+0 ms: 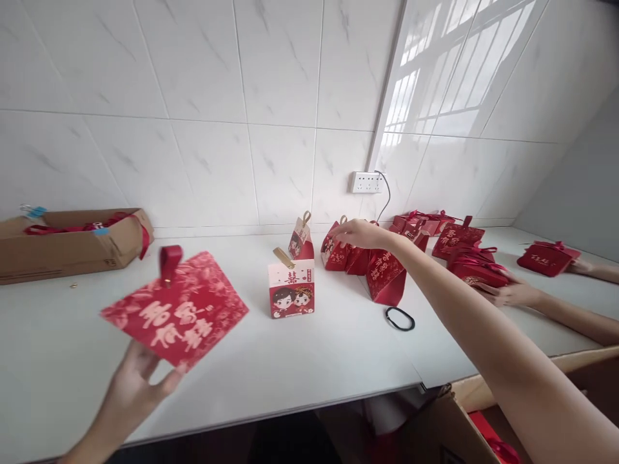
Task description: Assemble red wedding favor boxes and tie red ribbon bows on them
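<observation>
My left hand (138, 380) grips a red paper gift box (188, 309) by its lower edge, tilted above the table, with pale Chinese lettering and a red ribbon loop on top. My right hand (356, 233) stretches out to a cluster of boxes, its fingers closed at the top of a small red gift box (333, 250) with a gold loop; the fingertips are partly hidden. Between my hands stands a pink-and-red box (292, 290) with two cartoon figures. Behind it is a similar small box (300, 240). Under my right forearm, a larger red box (385, 278) leans.
At the left lies a cardboard tray (62, 254) with red ribbon. A black band (400, 319) rests on the table (290, 374). Another person's hands (515, 291) handle red boxes at the right. An open carton (464, 425) stands at the table's front edge, below my right arm.
</observation>
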`<act>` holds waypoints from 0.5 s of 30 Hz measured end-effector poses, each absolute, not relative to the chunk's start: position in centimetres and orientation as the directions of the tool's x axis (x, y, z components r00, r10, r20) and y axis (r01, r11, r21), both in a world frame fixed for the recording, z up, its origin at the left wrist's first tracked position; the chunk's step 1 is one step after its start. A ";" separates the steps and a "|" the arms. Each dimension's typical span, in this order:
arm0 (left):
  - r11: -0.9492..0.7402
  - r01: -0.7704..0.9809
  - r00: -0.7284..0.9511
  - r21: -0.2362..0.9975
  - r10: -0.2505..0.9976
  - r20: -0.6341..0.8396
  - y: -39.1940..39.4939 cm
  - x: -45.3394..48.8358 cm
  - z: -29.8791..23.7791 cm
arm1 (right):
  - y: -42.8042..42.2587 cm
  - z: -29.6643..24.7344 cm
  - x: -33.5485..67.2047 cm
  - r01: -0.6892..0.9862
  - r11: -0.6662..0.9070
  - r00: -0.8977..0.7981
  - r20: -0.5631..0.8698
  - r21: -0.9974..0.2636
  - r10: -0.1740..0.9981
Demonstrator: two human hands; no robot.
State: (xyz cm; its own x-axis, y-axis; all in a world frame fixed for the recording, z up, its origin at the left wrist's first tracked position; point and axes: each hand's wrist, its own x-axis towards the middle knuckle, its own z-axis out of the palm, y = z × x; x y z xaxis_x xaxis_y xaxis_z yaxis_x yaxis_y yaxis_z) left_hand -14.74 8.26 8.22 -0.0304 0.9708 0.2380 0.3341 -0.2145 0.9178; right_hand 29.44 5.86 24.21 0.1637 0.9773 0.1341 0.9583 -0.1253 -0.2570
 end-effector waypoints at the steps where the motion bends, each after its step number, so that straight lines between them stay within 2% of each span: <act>1: -0.200 0.300 -0.013 0.933 0.977 0.214 7.2 -14.4 8.0 | 6.7 24.5 29.2 0.957 -0.136 0.163 0.089 -0.256 0.983; 6: -0.206 0.224 0.122 0.952 0.976 0.182 3.0 -12.3 7.3 | 9.0 24.9 29.9 0.930 -0.293 0.318 0.086 -0.221 0.944; 11: -0.213 0.140 0.054 0.967 0.977 0.208 1.6 -9.1 5.1 | 12.7 22.2 26.2 0.934 -0.156 0.185 0.061 -0.321 0.981; 15: -0.326 0.302 0.070 0.896 0.945 0.321 0.6 -7.9 3.5 | 15.5 18.8 23.1 0.876 -0.145 0.196 0.064 -0.460 0.979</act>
